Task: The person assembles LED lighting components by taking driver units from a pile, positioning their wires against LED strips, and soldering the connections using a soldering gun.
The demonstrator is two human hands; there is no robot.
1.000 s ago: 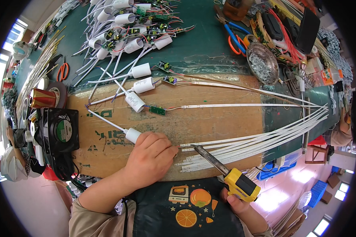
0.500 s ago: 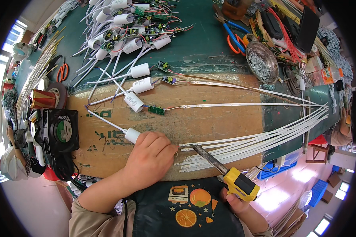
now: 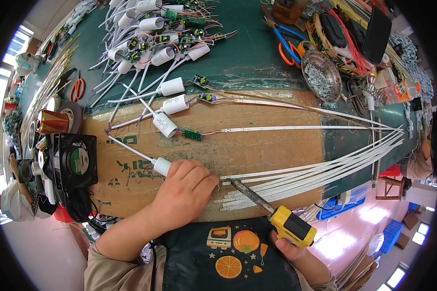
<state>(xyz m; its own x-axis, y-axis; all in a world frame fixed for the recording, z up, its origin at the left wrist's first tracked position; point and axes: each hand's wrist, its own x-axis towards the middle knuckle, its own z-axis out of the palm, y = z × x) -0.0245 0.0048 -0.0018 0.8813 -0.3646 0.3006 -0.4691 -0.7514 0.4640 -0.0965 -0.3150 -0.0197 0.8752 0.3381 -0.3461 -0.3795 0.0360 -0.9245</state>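
My left hand (image 3: pixel 185 191) is closed on the board, its fingertips pinched at the left end of a thin white LED strip (image 3: pixel 262 170). Whatever lies between those fingers is hidden behind them. Just beyond the knuckles a white lamp cap (image 3: pixel 161 166) with a white tube shows, its right end covered by my hand. In my right hand (image 3: pixel 289 249), low at the right, is a soldering iron (image 3: pixel 292 225) with a yellow and black handle. Its dark tip touches or nearly touches the strip end beside my left fingertips; I cannot tell which. More strips (image 3: pixel 277 186) lie fanned underneath.
Wired lamp caps (image 3: pixel 175 103) with small circuit boards lie farther back, below a heap of similar caps (image 3: pixel 153 24). A black fan (image 3: pixel 74 160) stands at the left. Blue-handled pliers (image 3: pixel 287 43) and a metal dish (image 3: pixel 320 77) of pale bits sit back right.
The soldering iron has shifted slightly left, its tip coming nearer my left fingertips. My left hand has barely moved and stays closed.
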